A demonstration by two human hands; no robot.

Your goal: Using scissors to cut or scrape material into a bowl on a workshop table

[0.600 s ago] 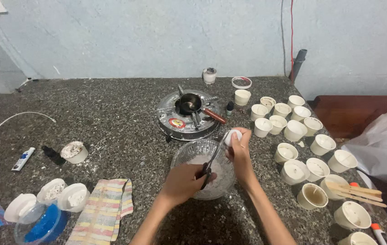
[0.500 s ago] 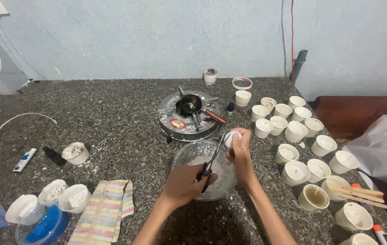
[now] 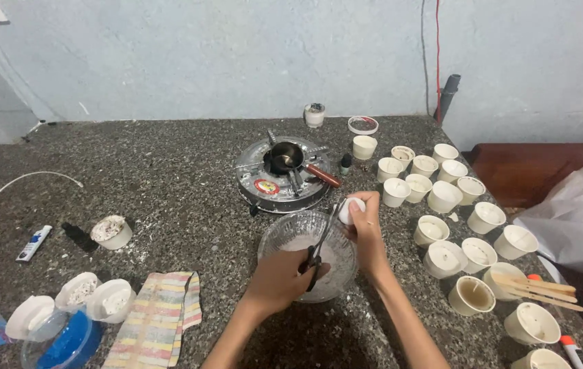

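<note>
Counter (image 3: 168, 178): dark speckled stone slab; it carries everything listed below.
White bag (image 3: 582, 215): crumpled plastic at the far right edge, apart from the work.
Burner (image 3: 281, 184): round metal stove behind the bowl, with a small dark pot (image 3: 286, 157) on top, its handle pointing right.
Glass bowl (image 3: 308, 253): clear, holding pale white material; it sits directly under both hands, just in front of the burner.
Striped cloth (image 3: 158, 318): folded, lying left of the bowl, beside white-lidded tubs (image 3: 96, 297).
Cups (image 3: 442, 198): many cream-coloured cups grouped right of the bowl, several with pale filling.
Wooden sticks (image 3: 537, 287): laid across the cups at the near right.
Left hand (image 3: 277, 277): closed around the dark handles of the scissors (image 3: 319, 242), whose blades point up toward the white piece.
Right hand (image 3: 368, 229): fingers pinched on a small white lump (image 3: 351, 208), held above the bowl's far rim.
Technique: judged from the pose, cutting goes best with the lump kept over the bowl so fragments fall inside, fingertips clear of the blades, and small bites taken.
</note>
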